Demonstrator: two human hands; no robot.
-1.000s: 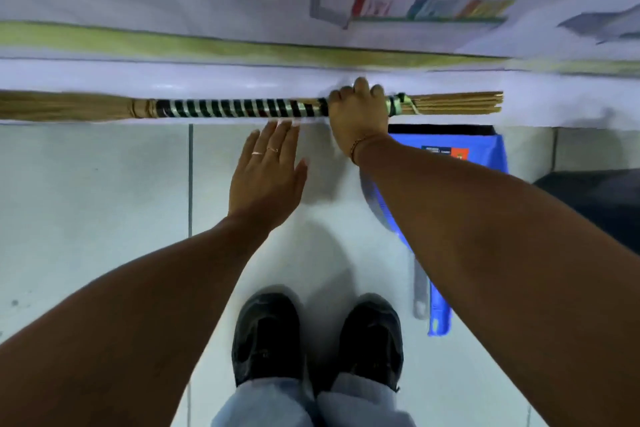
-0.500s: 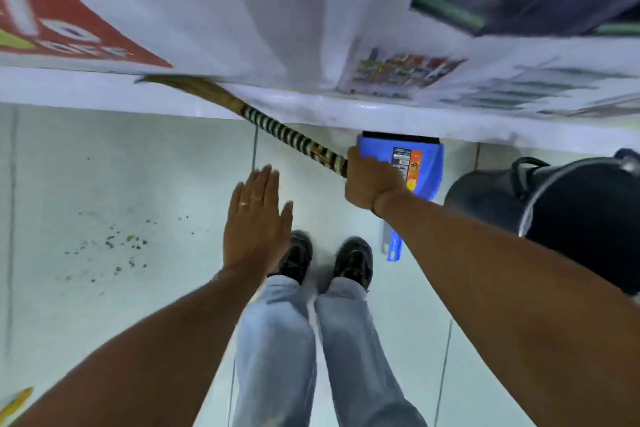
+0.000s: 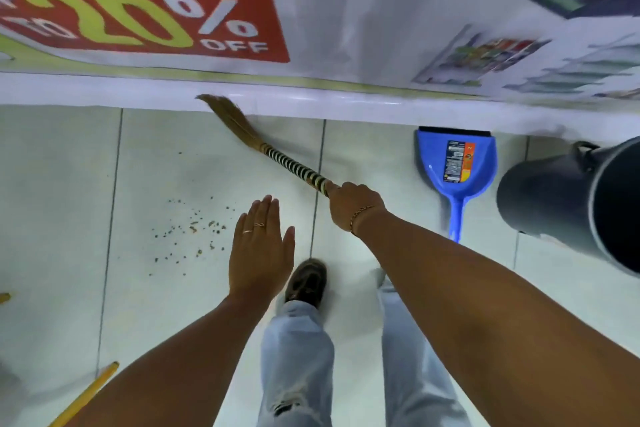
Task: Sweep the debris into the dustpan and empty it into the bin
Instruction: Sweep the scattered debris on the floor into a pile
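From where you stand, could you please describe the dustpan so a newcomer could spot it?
Follow the white ledge under the wall poster rightwards. The dustpan lies flat below it, beside the dark bin. It is the only bright blue item, with a label inside.

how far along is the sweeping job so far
Done: only the pickup. The right hand grips the broom, bristles up near the wall base. In hand: nothing swept yet; the debris lies scattered on the tiles, and the left hand hovers open. Left: sweeping it into the blue dustpan, which lies untouched by the wall, then emptying into the dark bin.
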